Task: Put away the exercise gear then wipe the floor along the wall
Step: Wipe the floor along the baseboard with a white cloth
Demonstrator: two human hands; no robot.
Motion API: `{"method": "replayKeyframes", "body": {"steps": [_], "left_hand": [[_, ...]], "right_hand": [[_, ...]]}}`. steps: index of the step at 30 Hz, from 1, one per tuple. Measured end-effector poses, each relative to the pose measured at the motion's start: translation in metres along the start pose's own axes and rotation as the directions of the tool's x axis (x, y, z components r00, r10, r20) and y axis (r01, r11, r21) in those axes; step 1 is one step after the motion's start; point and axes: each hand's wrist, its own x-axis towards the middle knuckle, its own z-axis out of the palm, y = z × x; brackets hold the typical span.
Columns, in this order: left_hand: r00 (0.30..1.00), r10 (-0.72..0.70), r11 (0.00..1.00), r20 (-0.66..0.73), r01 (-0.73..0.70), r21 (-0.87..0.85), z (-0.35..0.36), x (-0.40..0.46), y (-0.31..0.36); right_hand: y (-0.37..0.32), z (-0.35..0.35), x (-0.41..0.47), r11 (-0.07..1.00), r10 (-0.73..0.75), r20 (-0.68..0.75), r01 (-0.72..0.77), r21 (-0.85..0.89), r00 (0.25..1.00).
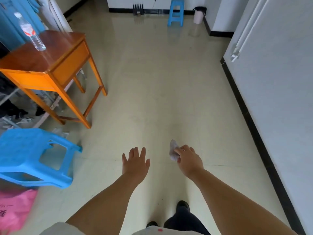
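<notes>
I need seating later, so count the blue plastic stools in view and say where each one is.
2. One blue stool stands near the person's left, beside the wooden table. The other blue stool stands by the far wall. More may be out of view.

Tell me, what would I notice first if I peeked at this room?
Probably the two bare arms reaching out low in the middle: the right hand pinches a small wipe, the left hand is spread open. Next, the bright blue stool at the left, and the orange wooden table behind it.
</notes>
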Motion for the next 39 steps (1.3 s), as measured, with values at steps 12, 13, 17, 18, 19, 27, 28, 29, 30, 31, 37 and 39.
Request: {"method": "replayKeyframes", "body": {"steps": [12, 13, 17, 18, 19, 27, 28, 29, 30, 31, 37, 39], "left_hand": [[0.992, 0.116, 0.993, -0.059, -0.116, 0.010, -0.068, 0.186, 0.024], [0.993, 0.105, 0.995, -0.052, -0.104, 0.006, -0.076, 0.209, 0.026], [0.999, 0.042, 0.999, -0.013, -0.042, -0.024, -0.118, 0.306, 0.036], [1.000, 0.027, 0.999, -0.010, -0.027, -0.043, -0.130, 0.328, 0.040], [1.000, 0.010, 0.998, -0.020, -0.012, -0.065, -0.143, 0.350, 0.046], [0.999, -0.042, 0.988, -0.018, 0.039, -0.150, -0.221, 0.520, 0.039], [0.998, -0.057, 0.988, -0.012, 0.054, -0.142, -0.229, 0.546, 0.032], [0.998, -0.064, 0.990, -0.014, 0.062, -0.127, -0.236, 0.574, 0.024], [0.998, -0.069, 0.991, -0.016, 0.066, -0.115, -0.244, 0.603, 0.016], [0.998, -0.064, 0.992, -0.015, 0.062, -0.110, -0.254, 0.633, 0.010], [0.998, -0.009, 0.999, -0.062, 0.006, -0.044, -0.334, 0.793, -0.014], [0.999, 0.020, 0.998, -0.044, -0.022, -0.058, -0.361, 0.848, -0.008]], "right_hand": [[0.029, -0.036, 0.167, 1.000, 0.022, 0.003, -0.021, -0.022, 1.000], [0.034, -0.043, 0.190, 1.000, 0.001, -0.001, -0.001, -0.026, 1.000], [0.060, -0.090, 0.292, 1.000, -0.003, -0.022, 0.003, -0.031, 1.000], [0.068, -0.102, 0.317, 0.999, 0.010, -0.021, -0.010, -0.030, 1.000], [0.075, -0.114, 0.342, 0.999, 0.016, -0.017, -0.017, -0.043, 1.000], [0.072, -0.157, 0.528, 0.986, -0.100, 0.092, 0.111, -0.126, 0.991], [0.068, -0.162, 0.556, 0.981, -0.123, 0.094, 0.136, -0.136, 0.988], [0.067, -0.168, 0.587, 0.980, -0.133, 0.080, 0.143, -0.136, 0.988], [0.067, -0.175, 0.617, 0.982, -0.127, 0.068, 0.135, -0.135, 0.990], [0.066, -0.184, 0.648, 0.984, -0.114, 0.055, 0.121, -0.129, 0.992], [0.070, -0.251, 0.806, 0.995, 0.086, -0.042, -0.088, -0.044, 0.995], [0.078, -0.272, 0.850, 0.993, 0.109, -0.037, -0.110, -0.032, 0.993]]}}
